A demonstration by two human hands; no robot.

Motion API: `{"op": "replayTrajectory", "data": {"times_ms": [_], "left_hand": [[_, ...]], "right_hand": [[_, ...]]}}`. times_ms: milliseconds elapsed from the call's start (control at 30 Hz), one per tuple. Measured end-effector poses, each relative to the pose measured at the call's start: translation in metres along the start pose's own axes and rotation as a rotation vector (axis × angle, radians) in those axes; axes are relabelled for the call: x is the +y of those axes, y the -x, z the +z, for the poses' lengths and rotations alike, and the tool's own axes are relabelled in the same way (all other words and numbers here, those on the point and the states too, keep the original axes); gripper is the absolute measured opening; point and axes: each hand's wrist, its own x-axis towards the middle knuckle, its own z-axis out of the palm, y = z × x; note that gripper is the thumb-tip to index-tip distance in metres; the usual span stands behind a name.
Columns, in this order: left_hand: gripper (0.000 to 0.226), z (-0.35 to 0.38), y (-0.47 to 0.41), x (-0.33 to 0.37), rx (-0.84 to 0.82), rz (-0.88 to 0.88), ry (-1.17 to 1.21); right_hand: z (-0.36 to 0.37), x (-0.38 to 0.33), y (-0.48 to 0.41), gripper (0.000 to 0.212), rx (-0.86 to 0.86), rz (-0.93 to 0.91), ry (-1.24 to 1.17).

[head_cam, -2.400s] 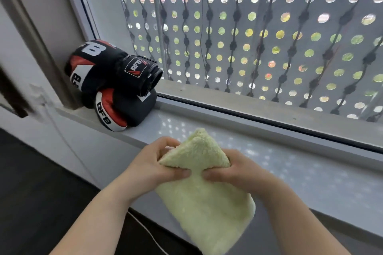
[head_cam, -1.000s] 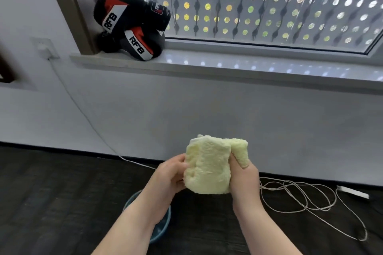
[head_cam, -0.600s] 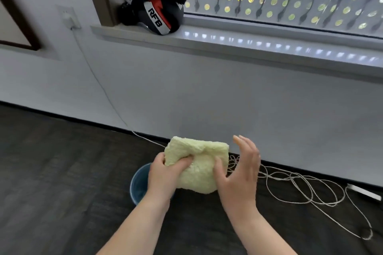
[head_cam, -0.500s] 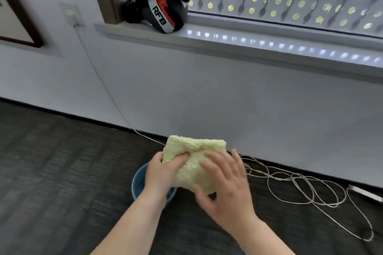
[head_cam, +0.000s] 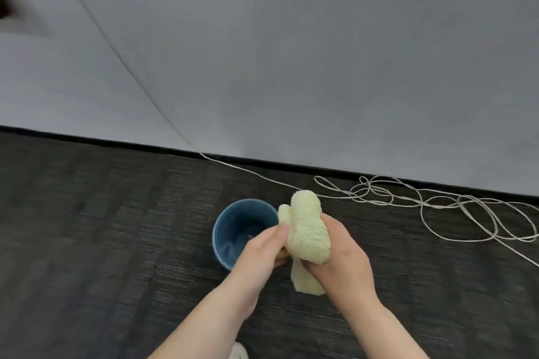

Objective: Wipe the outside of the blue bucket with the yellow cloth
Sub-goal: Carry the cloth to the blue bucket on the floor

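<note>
The right hand (head_cam: 341, 259) has its fingers curled round the yellow cloth (head_cam: 307, 230) from the right and from below, so the grip is quite closed and full of fabric. The left hand (head_cam: 262, 251) pinches the left edge of the same cloth between thumb and fingers. A loose end of the cloth hangs down under the right hand.

This is the change. Half a second ago the cloth is a flat folded pad, with the right hand lying open on top of it; now it is gathered into an upright lump and the right hand has closed on it. In my judgement the main hold is passing to the right hand, which then can do the wiping.

The blue bucket (head_cam: 217, 237) stands on the dark carpet (head_cam: 102, 227), just left of the cloth and partly behind the left hand. Its open mouth shows much more than before, because the view now looks down more steeply. The hands are also closer to it. The cloth overlaps the right rim in the picture, but I cannot tell if it touches.

Farther away, a pale cable (head_cam: 437, 201) lies in loops on the carpet to the right, along the grey wall (head_cam: 291, 67).

The outside of the bucket is, I think, not yet wiped; the cloth must next go down against the outer wall.
</note>
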Motion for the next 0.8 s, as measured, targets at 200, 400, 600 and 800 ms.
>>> {"op": "replayTrajectory", "data": {"times_ms": [200, 400, 600, 800], "left_hand": [[0.027, -0.033, -0.112, -0.120, 0.013, 0.093, -0.134], [0.022, -0.079, -0.218, -0.248, 0.194, 0.258, -0.561], [0.055, -0.099, -0.269, -0.334, 0.274, 0.300, -1.076], [0.026, -0.113, -0.270, -0.353, 0.277, 0.397, -1.361]], "right_hand": [[0.095, 0.112, -0.043, 0.045, 0.086, 0.090, -0.146], [0.180, 0.247, -0.077, 0.024, 0.291, 0.258, -0.184], [0.248, 0.318, -0.103, 0.045, 0.354, 0.269, -0.257], [0.252, 0.323, -0.113, 0.042, 0.387, 0.222, -0.272]]}}
